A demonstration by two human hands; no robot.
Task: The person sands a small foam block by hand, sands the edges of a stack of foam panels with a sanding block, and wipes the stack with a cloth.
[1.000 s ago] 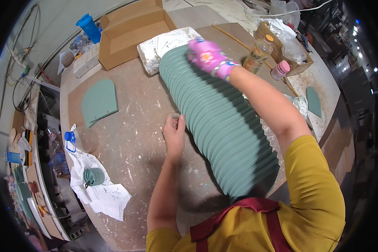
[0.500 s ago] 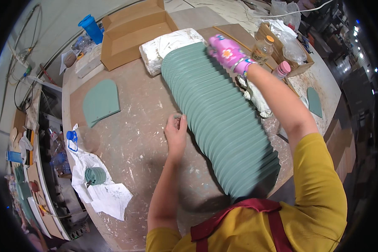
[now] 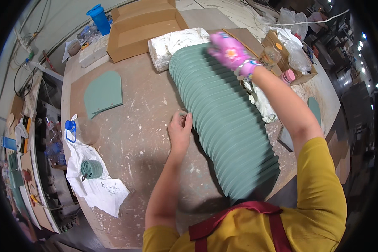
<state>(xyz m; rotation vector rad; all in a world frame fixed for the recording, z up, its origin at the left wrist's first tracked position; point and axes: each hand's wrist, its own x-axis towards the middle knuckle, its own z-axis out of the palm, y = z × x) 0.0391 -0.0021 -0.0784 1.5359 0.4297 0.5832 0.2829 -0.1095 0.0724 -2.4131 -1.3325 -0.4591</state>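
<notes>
So the long row of sage-green panels (image 3: 227, 122) was lined up slantwise on the brown table (image 3: 145, 113), matte, rounded and overlapped like shingles. The right hand (image 3: 231, 53), in a pink floral glove, was blurred at the row's far right edge; whether anything was gripped couldn't be told. The left hand (image 3: 179, 129) was loosely curled just beside the row's left edge, hold also unclear. Compared with a second earlier, the glove had been shifted rightward off the row's top. The tabletop was pretty scuffed and white-flecked. Beyond the row, a white wrapped block (image 3: 160, 52) and an open cardboard box (image 3: 149, 37) were parked; well left, a cluttered shelf (image 3: 34, 185) was visible.
</notes>
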